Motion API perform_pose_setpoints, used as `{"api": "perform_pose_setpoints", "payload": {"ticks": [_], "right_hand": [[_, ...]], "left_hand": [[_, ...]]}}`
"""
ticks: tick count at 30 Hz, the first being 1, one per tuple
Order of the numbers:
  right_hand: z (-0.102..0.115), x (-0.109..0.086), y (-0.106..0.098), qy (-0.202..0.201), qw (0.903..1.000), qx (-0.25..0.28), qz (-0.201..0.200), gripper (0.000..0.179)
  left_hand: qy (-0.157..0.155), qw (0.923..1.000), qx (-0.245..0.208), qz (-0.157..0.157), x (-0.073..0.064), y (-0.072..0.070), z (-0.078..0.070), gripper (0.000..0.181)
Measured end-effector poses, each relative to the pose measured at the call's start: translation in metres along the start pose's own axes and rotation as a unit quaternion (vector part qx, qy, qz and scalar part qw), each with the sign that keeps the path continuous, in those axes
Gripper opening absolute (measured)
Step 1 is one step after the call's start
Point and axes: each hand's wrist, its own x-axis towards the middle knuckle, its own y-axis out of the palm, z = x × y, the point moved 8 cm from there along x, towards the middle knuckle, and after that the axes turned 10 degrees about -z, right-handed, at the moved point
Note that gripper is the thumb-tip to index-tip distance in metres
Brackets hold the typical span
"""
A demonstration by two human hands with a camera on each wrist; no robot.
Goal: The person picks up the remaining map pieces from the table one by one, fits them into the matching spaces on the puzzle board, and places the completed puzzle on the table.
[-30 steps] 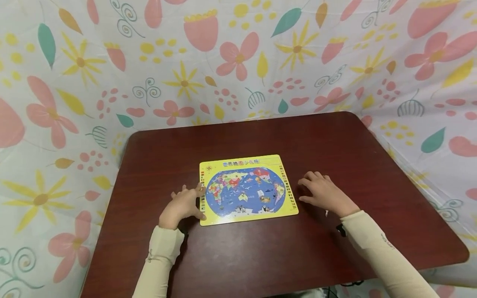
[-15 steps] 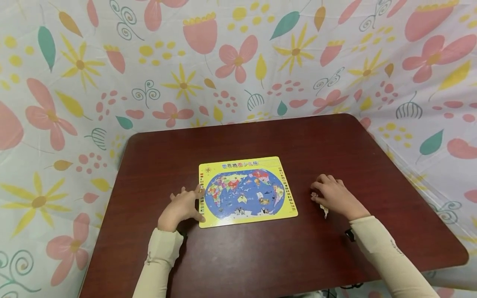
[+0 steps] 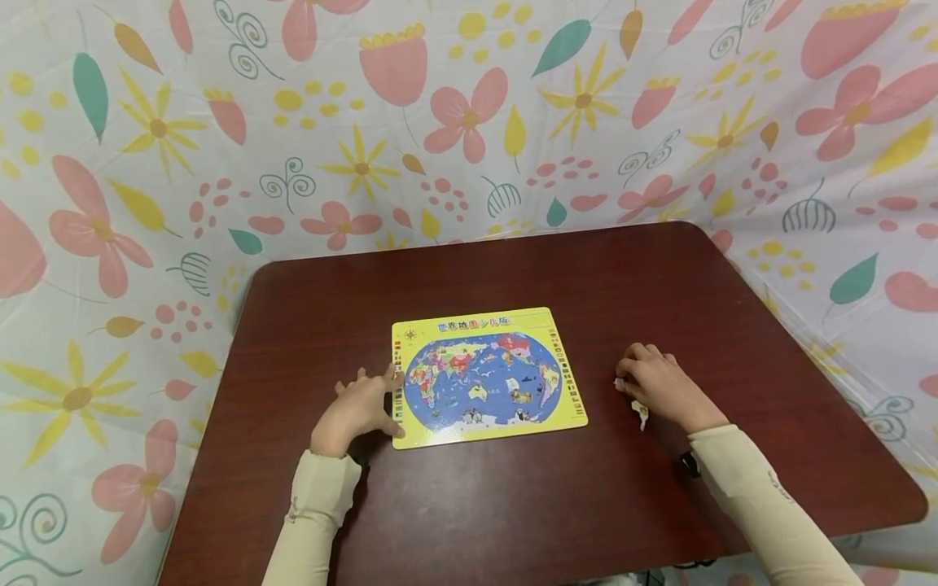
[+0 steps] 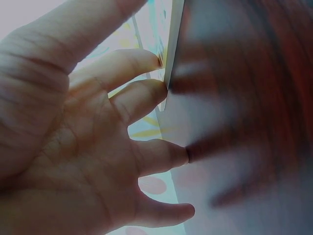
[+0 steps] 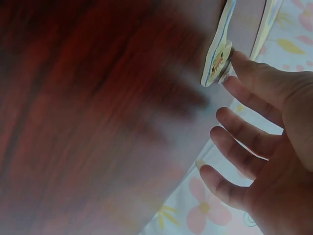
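A yellow-bordered world map board (image 3: 484, 429) lies flat on the table, in the head view. At its left edge my left hand (image 3: 355, 411) rests with spread fingers; the left wrist view shows two fingertips at the board's edge (image 4: 171, 54). To the board's right, my right hand (image 3: 663, 389) pinches a small flat puzzle piece (image 5: 222, 62) between thumb and forefinger, the other fingers loosely bent. Close by the hand lies a cream puzzle piece (image 3: 640, 413), long and blue-lined in the right wrist view. The held piece is mostly hidden by the fingers in the head view.
The dark red-brown table (image 3: 469, 505) has rounded corners. A floral cloth (image 3: 469, 122) hangs behind it and along both sides. Dark cables (image 3: 692, 563) show below the front edge at the right.
My right hand has moved right, away from the board, and pieces have come into sight beside its fingers. Lately it has shifted only slightly. My left hand and the board stay put.
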Motion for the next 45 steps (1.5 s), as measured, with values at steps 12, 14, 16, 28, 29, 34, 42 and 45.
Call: {"api": "perform_pose_setpoints", "payload": {"ticks": [12,14,16,28,29,34,42,45], "right_hand": [[-0.002,0.001,0.001,-0.021,0.9997,-0.014,-0.004,0.013],[-0.001,0.001,0.0,-0.022,0.9996,-0.013,-0.009,0.013],[0.001,0.003,-0.001,-0.025,0.9996,-0.01,-0.013,0.014],[0.022,0.027,-0.005,-0.054,0.9981,0.009,-0.028,0.015],[0.024,0.029,-0.006,-0.057,0.9979,0.009,-0.03,0.014],[0.038,0.042,-0.007,-0.074,0.9964,0.01,-0.04,0.011],[0.065,0.061,0.009,-0.08,0.9965,0.013,-0.017,0.009],[0.073,0.067,0.015,-0.078,0.9968,0.02,-0.003,0.01]], "left_hand": [[-0.004,1.0,-0.004,0.005,0.002,0.002,0.001,0.091],[-0.006,1.0,-0.004,0.004,0.001,0.002,0.001,0.091],[-0.008,1.0,-0.001,0.004,0.0,0.002,0.002,0.091],[-0.006,0.9998,0.019,0.005,0.001,0.002,0.0,0.091],[-0.005,0.9998,0.02,0.005,0.002,0.003,0.0,0.091],[0.005,0.9997,0.022,-0.002,0.002,0.001,-0.003,0.09],[0.003,0.9998,0.018,-0.002,0.0,-0.002,-0.003,0.089],[0.002,0.9999,0.015,-0.004,0.0,-0.003,-0.003,0.089]]}}
